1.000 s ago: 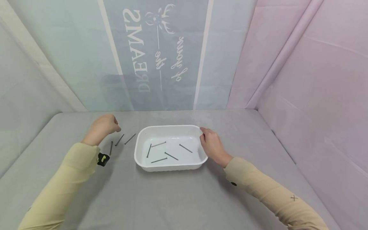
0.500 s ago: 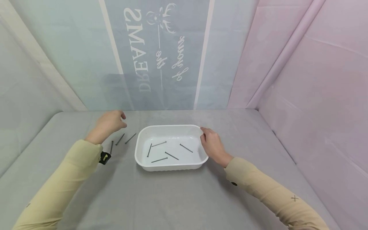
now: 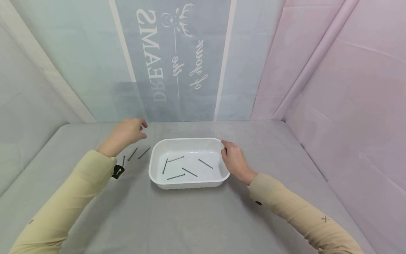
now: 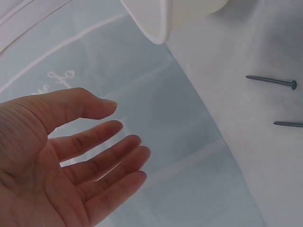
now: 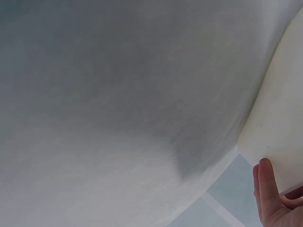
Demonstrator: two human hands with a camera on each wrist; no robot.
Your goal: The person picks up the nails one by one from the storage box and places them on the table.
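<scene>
My left hand hovers over the back left of the table, fingers loosely spread. Nothing lies in its palm in the left wrist view, where thumb and fingertips stand apart. Below it, three loose nails lie on the cloth, among them a nail close to the tray and a nail with its round head showing. At centre stands a white rectangular tray with several nails spread on its floor, one nail at the right. My right hand grips the tray's right rim, fingers against the outer wall.
A grey cloth covers the table. Behind it hangs a blue-green fabric backdrop with mirrored lettering, and a pinkish fabric wall closes the right side. A black strap sits at the left cuff.
My left hand has risen and moved right and away from the loose nails, its fingers spreading from a closer curl. The right hand and the tray stay in place.
</scene>
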